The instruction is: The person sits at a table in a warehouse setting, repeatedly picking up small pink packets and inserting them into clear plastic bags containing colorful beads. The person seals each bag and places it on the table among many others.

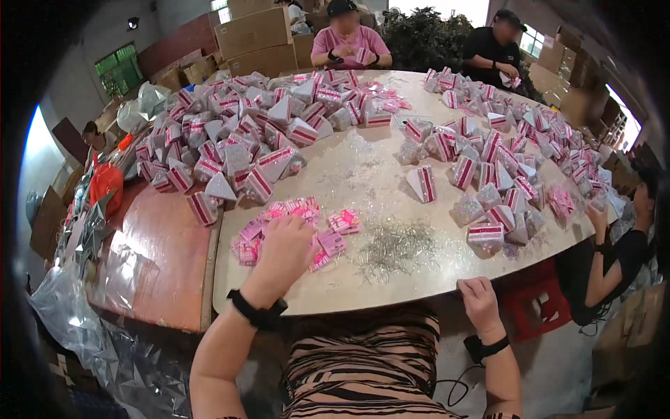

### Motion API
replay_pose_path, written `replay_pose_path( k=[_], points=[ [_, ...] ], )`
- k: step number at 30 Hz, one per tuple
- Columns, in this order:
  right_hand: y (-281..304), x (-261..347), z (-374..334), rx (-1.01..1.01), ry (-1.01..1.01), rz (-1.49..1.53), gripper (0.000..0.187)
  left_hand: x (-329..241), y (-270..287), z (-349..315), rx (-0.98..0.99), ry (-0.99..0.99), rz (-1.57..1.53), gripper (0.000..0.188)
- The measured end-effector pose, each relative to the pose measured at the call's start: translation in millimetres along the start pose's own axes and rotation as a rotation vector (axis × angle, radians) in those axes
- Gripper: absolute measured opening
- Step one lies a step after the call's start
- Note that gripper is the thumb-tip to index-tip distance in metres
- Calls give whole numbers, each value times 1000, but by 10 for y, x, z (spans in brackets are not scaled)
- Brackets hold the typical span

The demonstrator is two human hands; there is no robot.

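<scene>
My left hand (pixel 285 250) reaches over a loose pile of small pink printed cards (pixel 331 242) near the table's front edge. Its fingers are curled down among the cards, and the fingertips are hidden, so anything between them does not show. At the front edge, to the right, my right hand (pixel 480 302) has its fingers bent and pressed together; I cannot make out whether something small is in them. Between the two hands lies a heap of thin silvery wire-like pieces (pixel 396 250). A wedge-shaped ornament (pixel 486 238), white and glittery with pink bands like a cake slice, sits beyond my right hand.
Big heaps of similar wedges (pixel 237 129) cover the far left and right of the table (pixel 335 181). An orange-brown table section (pixel 150 251) adjoins at left. Several people work around the table. A red crate (pixel 541 307) stands below at right, and cartons (pixel 255 35) are stacked behind.
</scene>
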State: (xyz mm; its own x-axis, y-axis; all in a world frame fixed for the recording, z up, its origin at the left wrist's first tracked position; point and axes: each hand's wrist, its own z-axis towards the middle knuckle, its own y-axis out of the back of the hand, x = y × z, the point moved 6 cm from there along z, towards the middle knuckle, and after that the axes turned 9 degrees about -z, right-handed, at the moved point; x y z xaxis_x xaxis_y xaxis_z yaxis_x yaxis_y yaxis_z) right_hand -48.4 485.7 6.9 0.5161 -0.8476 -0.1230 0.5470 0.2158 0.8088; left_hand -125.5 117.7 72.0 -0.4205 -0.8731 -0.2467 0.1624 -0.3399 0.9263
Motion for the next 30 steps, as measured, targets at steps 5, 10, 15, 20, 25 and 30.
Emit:
replay_pose_path(
  k=[5,10,15,20,25,30],
  points=[
    [36,-89,-7,-14,-21,139,19,-105,-276,558,93,-8,-58,29],
    [55,-94,69,50,33,163,20,24,-648,896,221,27,17,33],
    [90,-60,133,113,97,159,19,175,-826,918,152,68,-72,28],
    [37,-71,227,193,57,313,12,298,-811,908,93,48,-262,30],
    [-72,-163,514,226,-281,671,9,235,-537,906,46,173,-707,41],
    [-270,212,1129,194,-535,1187,22,60,-447,785,96,232,-1092,45]
  ],
)
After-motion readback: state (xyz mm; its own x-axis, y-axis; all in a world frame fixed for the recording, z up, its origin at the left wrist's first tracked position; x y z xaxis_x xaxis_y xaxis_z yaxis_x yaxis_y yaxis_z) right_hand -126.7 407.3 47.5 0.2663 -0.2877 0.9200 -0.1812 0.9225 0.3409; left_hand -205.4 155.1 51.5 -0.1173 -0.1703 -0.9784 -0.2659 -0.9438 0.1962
